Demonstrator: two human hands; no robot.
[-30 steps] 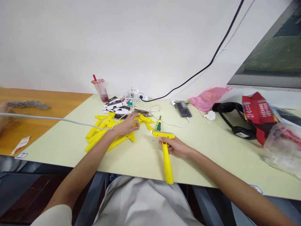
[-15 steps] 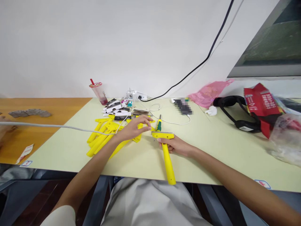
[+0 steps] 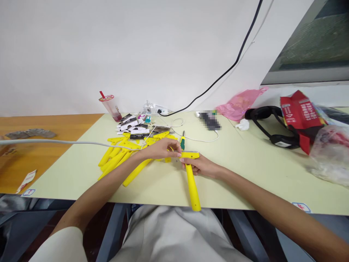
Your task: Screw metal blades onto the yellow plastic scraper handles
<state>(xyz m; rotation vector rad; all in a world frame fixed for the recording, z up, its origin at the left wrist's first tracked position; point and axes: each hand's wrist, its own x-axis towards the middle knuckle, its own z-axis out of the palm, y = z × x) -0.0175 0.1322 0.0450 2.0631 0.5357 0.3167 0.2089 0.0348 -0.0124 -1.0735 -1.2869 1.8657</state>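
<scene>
My right hand (image 3: 203,165) is closed around the neck of a yellow scraper (image 3: 193,187). The scraper's wide head with its metal edge points away from me, and the handle comes down toward the table's front edge. At the left end of that head is my left hand (image 3: 163,148), thumb and fingertips pinched together; whatever lies between them is hidden or too small to name. Just beyond the head lies a green-and-yellow screwdriver (image 3: 182,143), its tip pointing away. More yellow scrapers (image 3: 116,160) are heaped to the left, partly under my left forearm.
Small black-and-white boxes (image 3: 131,123) lie behind the heap, near a power strip (image 3: 155,109). A drink cup (image 3: 110,108) stands at the back left. A white cable (image 3: 68,142) crosses from the left. Rightward are a pink bag (image 3: 240,105), black headgear (image 3: 282,140) and a red package (image 3: 301,112).
My left hand has come right and slightly down, from above the scraper's head to its left end, its fingers drawing into a pinch. My right hand keeps hold of the scraper.
</scene>
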